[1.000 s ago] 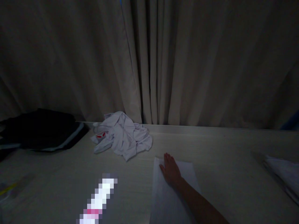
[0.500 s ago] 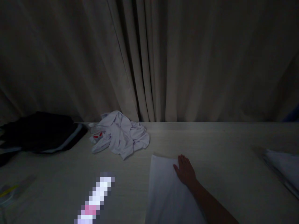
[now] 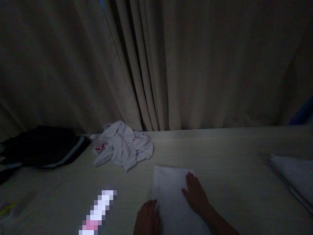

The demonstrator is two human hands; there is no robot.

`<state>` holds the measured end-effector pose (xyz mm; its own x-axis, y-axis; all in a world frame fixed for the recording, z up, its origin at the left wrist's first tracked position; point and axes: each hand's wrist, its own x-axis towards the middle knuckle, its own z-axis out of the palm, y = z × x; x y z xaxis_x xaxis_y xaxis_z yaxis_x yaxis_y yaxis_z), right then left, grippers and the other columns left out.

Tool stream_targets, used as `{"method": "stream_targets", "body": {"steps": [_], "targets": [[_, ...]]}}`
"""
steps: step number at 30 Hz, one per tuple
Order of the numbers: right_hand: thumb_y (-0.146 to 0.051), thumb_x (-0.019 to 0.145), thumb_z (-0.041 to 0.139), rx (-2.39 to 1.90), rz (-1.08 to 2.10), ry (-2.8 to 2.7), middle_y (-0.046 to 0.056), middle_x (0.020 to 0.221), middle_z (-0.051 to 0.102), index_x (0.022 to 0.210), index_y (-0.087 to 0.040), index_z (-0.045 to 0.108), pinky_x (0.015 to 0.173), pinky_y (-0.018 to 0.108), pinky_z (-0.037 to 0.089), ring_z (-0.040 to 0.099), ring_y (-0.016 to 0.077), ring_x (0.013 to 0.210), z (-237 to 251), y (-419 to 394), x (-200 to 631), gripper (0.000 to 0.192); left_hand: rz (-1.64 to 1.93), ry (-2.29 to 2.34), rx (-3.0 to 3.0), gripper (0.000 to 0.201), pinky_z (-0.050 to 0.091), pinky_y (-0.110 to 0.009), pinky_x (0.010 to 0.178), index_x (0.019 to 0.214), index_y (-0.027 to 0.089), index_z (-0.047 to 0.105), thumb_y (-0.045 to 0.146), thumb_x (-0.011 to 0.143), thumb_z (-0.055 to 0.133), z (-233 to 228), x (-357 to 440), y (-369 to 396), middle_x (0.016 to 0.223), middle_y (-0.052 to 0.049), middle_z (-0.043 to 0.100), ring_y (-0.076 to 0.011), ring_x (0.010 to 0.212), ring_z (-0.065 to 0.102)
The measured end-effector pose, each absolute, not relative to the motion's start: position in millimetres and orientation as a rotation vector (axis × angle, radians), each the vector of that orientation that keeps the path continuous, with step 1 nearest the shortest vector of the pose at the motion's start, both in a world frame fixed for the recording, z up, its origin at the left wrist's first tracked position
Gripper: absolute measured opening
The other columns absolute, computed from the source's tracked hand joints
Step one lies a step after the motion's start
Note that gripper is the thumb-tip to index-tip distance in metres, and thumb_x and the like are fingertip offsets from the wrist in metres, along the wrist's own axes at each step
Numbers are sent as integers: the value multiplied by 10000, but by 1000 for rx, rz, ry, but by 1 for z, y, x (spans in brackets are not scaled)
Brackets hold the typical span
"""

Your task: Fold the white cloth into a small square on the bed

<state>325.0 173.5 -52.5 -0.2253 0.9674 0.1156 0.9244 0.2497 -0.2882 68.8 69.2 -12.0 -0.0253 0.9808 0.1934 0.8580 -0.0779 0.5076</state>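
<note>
Folded white cloth (image 3: 171, 192) lies flat on the pale table (image 3: 232, 169), near its front edge and a little right of the middle of the head view, running out of the bottom of the picture. On it rests the right hand (image 3: 197, 195), palm down with the fingers stretched out flat and together, pressing on the right part of the fabric and gripping nothing; the bare forearm leads off to the lower right corner. At the cloth's left border sits the left hand (image 3: 146, 220), low in the picture and partly cut off, its fingers touching the edge of the fabric; the dim light does not let me tell whether it pinches the edge or only lies against it. Left of that hand, a blurred white and pink strip (image 3: 97, 212) lies slanted on the table. Farther back and to the left, a crumpled white garment (image 3: 122, 147) with a small red mark sits well apart from the folded piece. Beyond it, at the far left, is a dark garment (image 3: 41, 147) with a pale stripe. Another pale folded piece (image 3: 293, 176) lies at the right edge. Beige curtains (image 3: 171, 65) hang behind the table.
</note>
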Motion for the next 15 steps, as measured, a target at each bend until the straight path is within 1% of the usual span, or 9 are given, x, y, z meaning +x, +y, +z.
{"method": "stream_targets", "body": {"steps": [3, 5, 9, 13, 15], "targets": [[-589, 887, 175, -1745, 252, -2280, 151, 1489, 212, 1393, -61, 253, 1155, 424, 151, 151, 253, 1387, -54, 171, 327, 736, 536, 1817, 2713, 497, 482, -426, 977, 1278, 181, 462, 427, 848, 433, -18, 92, 120, 1317, -114, 552, -267, 1223, 501], [-590, 887, 170, -1737, 260, -2283, 144, 1492, 203, 1395, -68, 246, 1155, 425, 154, 142, 253, 1389, -54, 172, 327, 732, 449, 1749, 2930, 548, 468, -405, 988, 1321, 164, 402, 452, 854, 412, -23, 103, 141, 1356, -118, 511, -264, 1257, 463], [-582, 891, 189, -1721, 255, -2270, 127, 1500, 180, 1406, -89, 221, 1157, 428, 154, 119, 250, 1394, -55, 173, 328, 714, 376, 1816, 2927, 598, 414, -425, 1029, 1365, 170, 326, 484, 859, 386, -36, 101, 157, 1397, -124, 457, -271, 1296, 410], [-582, 889, 204, -1716, 263, -2273, 118, 1506, 154, 1415, -104, 194, 1158, 435, 154, 101, 250, 1396, -59, 174, 329, 711, 306, 1860, 2832, 609, 362, -440, 1064, 1409, 236, 181, 474, 874, 349, -49, 90, 155, 1464, -69, 365, -241, 1347, 332], [-583, 888, 205, -1715, 269, -2283, 119, 1506, 155, 1416, -104, 190, 1157, 441, 153, 105, 256, 1394, -58, 175, 328, 713, 291, 1898, 2789, 601, 356, -447, 1062, 1411, 254, 158, 472, 878, 333, -51, 90, 154, 1479, -54, 337, -237, 1358, 311]]}}
